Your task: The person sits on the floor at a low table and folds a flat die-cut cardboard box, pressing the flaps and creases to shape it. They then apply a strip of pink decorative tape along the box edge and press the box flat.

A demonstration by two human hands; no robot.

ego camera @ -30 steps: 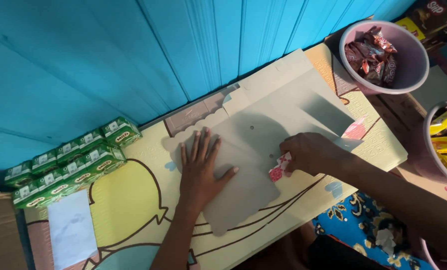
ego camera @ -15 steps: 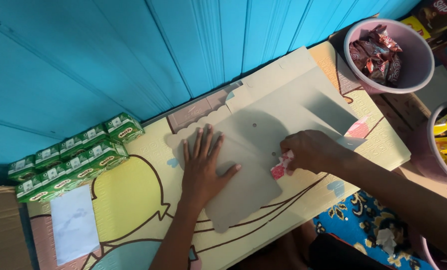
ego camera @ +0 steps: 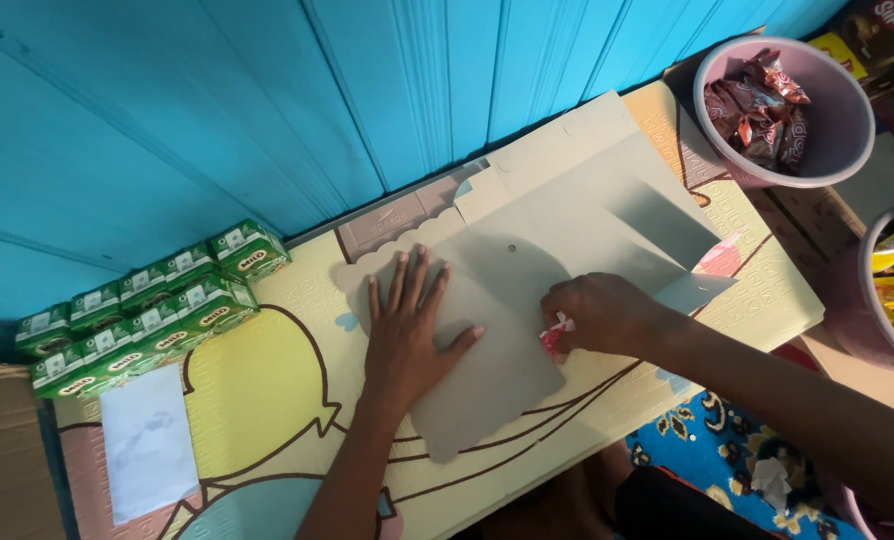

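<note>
**Hands hold steady on the card**

Little has changed over the last second: the left hand [ego camera: 407,335] still lies flat on the grey card [ego camera: 527,300], fingers spread apart, pressing it down on the foam mat [ego camera: 267,400]. The right hand [ego camera: 597,315] stays at the card's right edge, its fingers curled together around a small red-and-white wrapper [ego camera: 554,335]; how tightly they pinch it I cannot tell. The view has drifted slightly, but the card sits where it did, its scalloped edge toward the person, its far flap against the blue wall [ego camera: 267,100]. My judgement is that the work is paused in a pressing or fixing step, not moving on. Green cartons [ego camera: 147,305] stand in rows at the left, a white sheet [ego camera: 149,440] below them. A pink bowl [ego camera: 847,110] of dark sweets sits at the far right.
</note>
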